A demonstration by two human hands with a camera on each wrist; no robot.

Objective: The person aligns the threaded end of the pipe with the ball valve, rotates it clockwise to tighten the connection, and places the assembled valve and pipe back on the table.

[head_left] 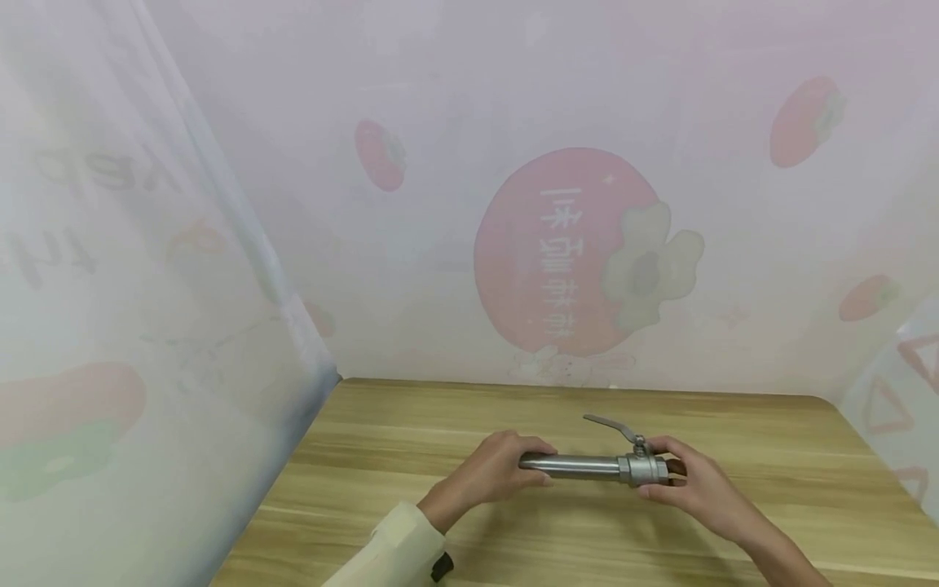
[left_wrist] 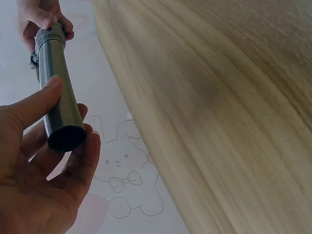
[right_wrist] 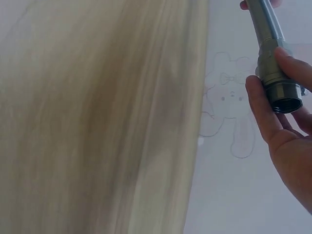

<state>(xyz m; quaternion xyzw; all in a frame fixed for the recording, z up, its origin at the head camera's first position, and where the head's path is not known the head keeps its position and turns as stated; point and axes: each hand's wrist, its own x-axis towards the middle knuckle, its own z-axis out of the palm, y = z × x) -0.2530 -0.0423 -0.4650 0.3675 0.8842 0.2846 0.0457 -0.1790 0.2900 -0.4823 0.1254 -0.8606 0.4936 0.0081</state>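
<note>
A shiny metal pipe (head_left: 583, 466) runs level between the two hands, joined at its right end to a ball valve (head_left: 644, 469) with a hex body. The valve's lever handle (head_left: 612, 424) sticks up and points left. My left hand (head_left: 502, 467) grips the pipe near its free end, thumb on one side and fingers on the other. In the left wrist view the pipe's dark round end (left_wrist: 67, 138) faces the camera. At the valve, my right hand (head_left: 697, 481) holds the body between thumb and fingers. The valve's threaded open end (right_wrist: 284, 97) shows in the right wrist view.
Below the hands lies a wood-grain table (head_left: 352, 456). A pale printed curtain (head_left: 411, 285) with strawberry drawings hangs behind it, and another curtain side (head_left: 147, 310) closes off the left. A small black object (head_left: 442, 566) shows by the left sleeve.
</note>
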